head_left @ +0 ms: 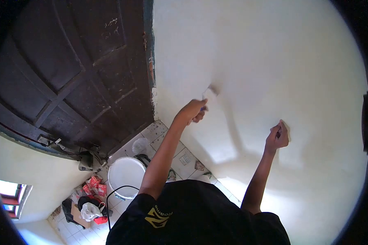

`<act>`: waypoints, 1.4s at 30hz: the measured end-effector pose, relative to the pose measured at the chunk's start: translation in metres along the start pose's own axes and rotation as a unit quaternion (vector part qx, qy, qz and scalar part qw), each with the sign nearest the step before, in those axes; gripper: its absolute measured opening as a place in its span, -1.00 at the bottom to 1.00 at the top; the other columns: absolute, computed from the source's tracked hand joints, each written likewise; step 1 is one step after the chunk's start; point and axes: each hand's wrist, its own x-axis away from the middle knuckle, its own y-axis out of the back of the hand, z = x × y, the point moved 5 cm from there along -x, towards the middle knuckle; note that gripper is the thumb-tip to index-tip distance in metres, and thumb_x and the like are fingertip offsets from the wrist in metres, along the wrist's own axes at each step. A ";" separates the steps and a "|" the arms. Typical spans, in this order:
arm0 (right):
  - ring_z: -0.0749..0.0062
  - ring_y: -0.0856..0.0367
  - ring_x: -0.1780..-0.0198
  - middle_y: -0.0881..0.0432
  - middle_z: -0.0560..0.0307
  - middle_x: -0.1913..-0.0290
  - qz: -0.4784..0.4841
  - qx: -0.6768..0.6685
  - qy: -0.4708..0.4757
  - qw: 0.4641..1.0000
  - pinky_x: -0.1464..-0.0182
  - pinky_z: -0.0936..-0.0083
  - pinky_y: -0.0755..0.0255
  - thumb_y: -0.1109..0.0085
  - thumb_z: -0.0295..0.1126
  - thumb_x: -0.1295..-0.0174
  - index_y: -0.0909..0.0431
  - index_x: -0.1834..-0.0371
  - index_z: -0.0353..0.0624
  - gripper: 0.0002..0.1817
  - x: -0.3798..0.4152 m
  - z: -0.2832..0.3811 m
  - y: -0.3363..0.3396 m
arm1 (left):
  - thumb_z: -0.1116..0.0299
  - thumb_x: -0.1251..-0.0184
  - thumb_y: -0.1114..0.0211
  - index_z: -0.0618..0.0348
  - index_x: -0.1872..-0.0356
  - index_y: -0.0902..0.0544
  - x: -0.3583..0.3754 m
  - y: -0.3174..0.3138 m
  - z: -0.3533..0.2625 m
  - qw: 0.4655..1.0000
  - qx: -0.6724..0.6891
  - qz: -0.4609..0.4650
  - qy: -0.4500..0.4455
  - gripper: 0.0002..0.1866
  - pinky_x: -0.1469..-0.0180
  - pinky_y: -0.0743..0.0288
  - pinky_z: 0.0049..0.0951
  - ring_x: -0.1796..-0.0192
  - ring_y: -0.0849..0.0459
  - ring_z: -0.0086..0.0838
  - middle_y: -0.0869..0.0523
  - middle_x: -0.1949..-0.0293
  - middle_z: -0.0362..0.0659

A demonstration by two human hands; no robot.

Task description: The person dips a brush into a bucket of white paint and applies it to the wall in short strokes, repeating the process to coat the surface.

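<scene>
My left hand (195, 112) is closed round the handle of a flat tool (210, 93) with a pale, blade-like head, held against or close to the white wall (249, 53). A bit of blue shows at its handle; motion blur hides whether it is a scraper or a brush. To the right, my right hand (277, 136) is closed with the fingertips pinched upward, close to the wall. Something dark shows between its fingers, too small to name. Both forearms reach up from a black shirt (192, 212).
A dark panelled door (81, 61) stands at the left. Below it, a round white bucket (127, 176) sits on the tiled floor (182, 163). Red packets (95, 183) and bags (91, 212) lie in the corner. A dark fixture (367, 122) is on the right.
</scene>
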 end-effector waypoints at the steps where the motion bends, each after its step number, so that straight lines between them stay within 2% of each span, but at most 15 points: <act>1: 0.63 -0.42 0.70 -0.55 0.16 0.62 0.005 0.009 0.007 1.000 0.64 0.69 -0.27 -0.07 -0.70 -0.20 -0.61 0.15 -0.29 -0.79 0.001 -0.002 0.000 | 0.02 -0.49 -0.05 0.15 0.47 -0.44 0.001 -0.011 -0.017 0.999 0.012 0.021 -0.022 -0.58 0.75 0.12 -0.56 0.76 -0.09 -0.68 -0.23 0.72 -0.38; 6: 0.62 -0.44 0.70 -0.55 0.17 0.64 -0.002 0.028 0.023 0.999 0.65 0.68 -0.27 -0.09 -0.69 -0.19 -0.62 0.15 -0.28 -0.80 0.004 -0.008 0.001 | -0.06 -0.46 -0.07 0.12 0.47 -0.43 0.034 -0.068 -0.125 0.990 -0.027 0.028 -0.137 -0.54 0.75 0.20 -0.59 0.75 -0.01 -0.71 -0.16 0.72 -0.43; 10: 0.61 -0.43 0.71 -0.54 0.19 0.67 -0.001 0.009 0.015 1.000 0.65 0.68 -0.26 -0.10 -0.68 -0.19 -0.62 0.15 -0.26 -0.79 -0.002 0.000 0.001 | -0.11 -0.45 -0.06 0.10 0.48 -0.43 0.089 -0.100 -0.201 0.951 0.030 0.107 -0.290 -0.52 0.75 0.19 -0.60 0.76 0.00 -0.73 -0.13 0.74 -0.45; 13: 0.61 -0.42 0.72 -0.52 0.20 0.69 -0.023 0.028 0.044 0.998 0.65 0.69 -0.26 -0.10 -0.69 -0.18 -0.62 0.16 -0.25 -0.79 0.003 -0.010 0.000 | -0.13 -0.45 -0.05 0.08 0.51 -0.43 0.090 -0.094 -0.226 0.939 0.008 0.162 -0.304 -0.50 0.75 0.19 -0.59 0.77 0.00 -0.72 -0.12 0.75 -0.46; 14: 0.61 -0.42 0.72 -0.52 0.20 0.69 -0.023 0.029 0.042 0.998 0.65 0.69 -0.26 -0.10 -0.69 -0.18 -0.62 0.16 -0.25 -0.79 0.003 -0.010 0.001 | -0.13 -0.45 -0.05 0.08 0.51 -0.43 0.080 -0.091 -0.219 0.939 0.006 0.163 -0.302 -0.50 0.75 0.19 -0.59 0.77 0.00 -0.72 -0.12 0.75 -0.46; 16: 0.62 -0.42 0.72 -0.52 0.20 0.69 -0.024 0.048 0.048 0.997 0.66 0.69 -0.24 -0.11 -0.70 -0.17 -0.63 0.18 -0.25 -0.79 0.003 -0.007 0.001 | -0.14 -0.44 -0.06 0.06 0.53 -0.42 0.033 -0.060 -0.175 0.978 0.003 0.084 -0.193 -0.50 0.76 0.18 -0.59 0.78 -0.01 -0.71 -0.12 0.76 -0.46; 18: 0.62 -0.42 0.71 -0.52 0.20 0.69 -0.014 0.034 0.035 0.999 0.66 0.69 -0.24 -0.11 -0.71 -0.17 -0.63 0.18 -0.25 -0.79 0.000 -0.002 0.002 | -0.16 -0.42 -0.07 0.04 0.55 -0.42 0.005 -0.032 -0.124 0.983 0.008 0.017 -0.181 -0.49 0.77 0.16 -0.59 0.79 -0.02 -0.70 -0.13 0.77 -0.45; 21: 0.62 -0.42 0.71 -0.53 0.19 0.67 -0.012 0.016 0.018 1.000 0.67 0.69 -0.24 -0.10 -0.71 -0.17 -0.63 0.18 -0.27 -0.79 -0.003 0.000 0.000 | -0.15 -0.42 -0.08 0.07 0.59 -0.41 -0.027 0.012 -0.047 0.993 0.040 0.001 -0.109 -0.47 0.76 0.16 -0.56 0.80 -0.03 -0.68 -0.17 0.78 -0.41; 23: 0.62 -0.42 0.70 -0.54 0.19 0.66 -0.015 0.007 0.013 1.000 0.67 0.69 -0.24 -0.09 -0.71 -0.17 -0.63 0.18 -0.27 -0.79 0.000 0.000 0.000 | -0.12 -0.43 -0.09 0.07 0.60 -0.40 -0.040 0.037 0.002 0.995 0.045 -0.080 -0.042 -0.48 0.79 0.14 -0.56 0.82 -0.06 -0.66 -0.21 0.79 -0.39; 27: 0.62 -0.42 0.69 -0.55 0.18 0.65 -0.023 0.018 0.012 0.999 0.65 0.69 -0.25 -0.08 -0.71 -0.17 -0.63 0.17 -0.27 -0.78 0.004 -0.005 -0.001 | -0.09 -0.43 -0.09 0.09 0.59 -0.40 -0.056 0.073 0.059 0.991 -0.009 -0.122 -0.049 -0.49 0.80 0.10 -0.56 0.82 -0.11 -0.65 -0.23 0.79 -0.37; 29: 0.63 -0.43 0.69 -0.55 0.18 0.65 -0.034 0.015 0.023 0.999 0.65 0.69 -0.26 -0.07 -0.71 -0.17 -0.63 0.17 -0.27 -0.78 0.000 -0.003 0.001 | -0.07 -0.44 -0.08 0.12 0.57 -0.40 -0.057 0.086 0.074 0.989 -0.008 -0.135 0.051 -0.50 0.80 0.06 -0.54 0.82 -0.14 -0.65 -0.22 0.79 -0.38; 32: 0.63 -0.44 0.69 -0.55 0.18 0.65 -0.020 -0.003 0.006 1.000 0.65 0.70 -0.26 -0.08 -0.70 -0.17 -0.63 0.17 -0.27 -0.78 -0.001 -0.002 0.002 | -0.04 -0.46 -0.06 0.15 0.55 -0.41 -0.042 0.075 0.051 0.990 -0.047 -0.127 0.049 -0.51 0.79 0.05 -0.50 0.82 -0.14 -0.63 -0.22 0.79 -0.36; 34: 0.64 -0.44 0.68 -0.54 0.19 0.66 -0.011 -0.009 0.004 1.000 0.64 0.71 -0.25 -0.08 -0.70 -0.17 -0.62 0.16 -0.28 -0.78 0.000 -0.002 0.002 | -0.01 -0.47 -0.07 0.17 0.54 -0.41 -0.027 0.047 0.010 0.998 -0.047 -0.047 -0.011 -0.52 0.77 0.06 -0.48 0.81 -0.13 -0.61 -0.24 0.78 -0.35; 38: 0.65 -0.43 0.69 -0.56 0.18 0.66 0.000 0.001 -0.035 0.999 0.64 0.71 -0.24 -0.07 -0.70 -0.18 -0.62 0.16 -0.27 -0.78 0.001 -0.003 0.001 | 0.01 -0.48 -0.06 0.19 0.55 -0.39 0.000 -0.021 -0.083 0.991 -0.103 -0.047 -0.075 -0.51 0.73 0.10 -0.53 0.78 -0.08 -0.62 -0.21 0.76 -0.35; 42: 0.64 -0.44 0.70 -0.56 0.16 0.67 -0.020 0.007 -0.013 1.000 0.63 0.72 -0.28 -0.08 -0.69 -0.19 -0.62 0.17 -0.28 -0.80 0.000 -0.003 -0.001 | -0.07 -0.46 -0.08 0.14 0.50 -0.43 0.039 -0.056 -0.151 0.984 -0.033 0.028 -0.174 -0.52 0.76 0.15 -0.59 0.77 0.00 -0.69 -0.15 0.76 -0.43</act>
